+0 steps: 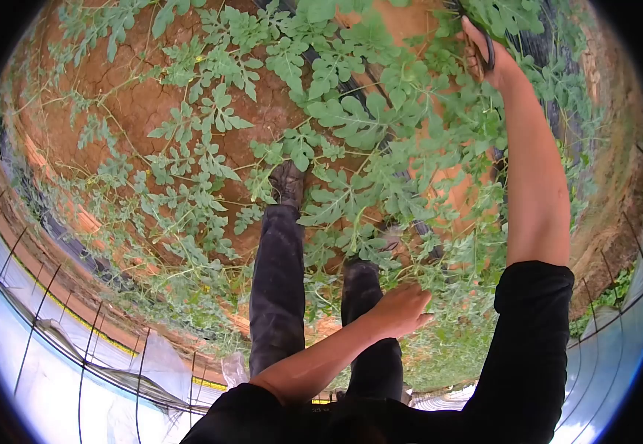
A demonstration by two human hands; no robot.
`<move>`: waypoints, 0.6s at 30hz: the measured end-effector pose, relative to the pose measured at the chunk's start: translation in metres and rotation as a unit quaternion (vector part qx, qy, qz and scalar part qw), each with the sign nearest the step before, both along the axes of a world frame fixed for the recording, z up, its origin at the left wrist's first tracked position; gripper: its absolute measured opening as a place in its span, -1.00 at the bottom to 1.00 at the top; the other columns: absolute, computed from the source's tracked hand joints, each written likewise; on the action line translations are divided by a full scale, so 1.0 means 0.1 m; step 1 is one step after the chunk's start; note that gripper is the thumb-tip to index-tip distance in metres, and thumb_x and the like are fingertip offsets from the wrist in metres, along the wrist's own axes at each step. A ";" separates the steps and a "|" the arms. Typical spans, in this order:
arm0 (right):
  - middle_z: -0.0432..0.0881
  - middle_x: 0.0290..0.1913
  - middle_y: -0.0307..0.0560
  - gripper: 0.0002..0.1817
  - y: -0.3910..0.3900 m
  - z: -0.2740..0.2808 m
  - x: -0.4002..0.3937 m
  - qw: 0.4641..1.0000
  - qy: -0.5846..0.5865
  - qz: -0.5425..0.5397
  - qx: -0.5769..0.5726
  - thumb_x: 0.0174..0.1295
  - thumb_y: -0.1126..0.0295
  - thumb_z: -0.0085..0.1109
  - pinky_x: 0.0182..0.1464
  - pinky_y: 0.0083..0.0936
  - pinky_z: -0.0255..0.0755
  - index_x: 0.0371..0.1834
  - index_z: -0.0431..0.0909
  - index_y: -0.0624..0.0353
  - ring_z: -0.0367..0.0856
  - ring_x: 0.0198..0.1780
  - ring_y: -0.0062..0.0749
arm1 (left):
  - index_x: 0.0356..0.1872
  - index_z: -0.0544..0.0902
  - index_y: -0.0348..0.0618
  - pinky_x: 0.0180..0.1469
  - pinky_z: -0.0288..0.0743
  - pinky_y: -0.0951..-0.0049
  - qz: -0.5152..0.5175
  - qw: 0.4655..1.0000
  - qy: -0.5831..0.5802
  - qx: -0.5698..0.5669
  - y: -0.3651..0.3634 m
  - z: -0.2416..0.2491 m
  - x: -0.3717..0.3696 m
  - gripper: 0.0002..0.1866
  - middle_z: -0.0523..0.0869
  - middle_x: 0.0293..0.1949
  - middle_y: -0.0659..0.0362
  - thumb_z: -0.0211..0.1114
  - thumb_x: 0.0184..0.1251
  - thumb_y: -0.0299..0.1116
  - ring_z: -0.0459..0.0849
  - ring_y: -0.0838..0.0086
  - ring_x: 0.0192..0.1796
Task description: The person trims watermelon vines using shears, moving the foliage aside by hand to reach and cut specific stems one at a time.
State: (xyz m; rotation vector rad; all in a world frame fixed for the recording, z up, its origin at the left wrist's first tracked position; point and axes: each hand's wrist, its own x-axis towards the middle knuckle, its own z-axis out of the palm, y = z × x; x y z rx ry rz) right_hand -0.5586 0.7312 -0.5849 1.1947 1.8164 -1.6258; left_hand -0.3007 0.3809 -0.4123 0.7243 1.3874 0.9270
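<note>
My right hand [477,53] reaches out at the upper right, closed round the black-handled scissors [491,55]. One dark handle loop shows along the hand; leaves hide most of the blades. Lobed leaves of watermelon vines [351,118] surround that hand. My left hand [403,309] is held low in front of my right leg, over the foliage. Its fingers are curled in, and I cannot make out whether anything is in them.
Vines spread over cracked brown soil [143,89] and strips of dark plastic film [532,44]. My shoe [286,183] stands among the leaves. Along the lower left runs the greenhouse's wire frame [84,362] with pale sheeting; more framing curves at the right.
</note>
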 end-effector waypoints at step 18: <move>0.25 -0.51 -0.35 -0.35 -0.11 -0.06 0.38 0.929 -0.004 -0.316 -0.194 0.25 -0.25 0.09 -0.48 -0.63 0.20 0.03 0.43 0.16 0.27 -0.50 -0.59 | -0.03 0.47 -0.28 0.04 0.45 0.09 -0.037 0.995 -0.083 -0.045 0.00 -0.01 -0.42 -0.62 0.56 -0.04 -0.10 0.22 0.35 -0.15 0.56 0.00 0.04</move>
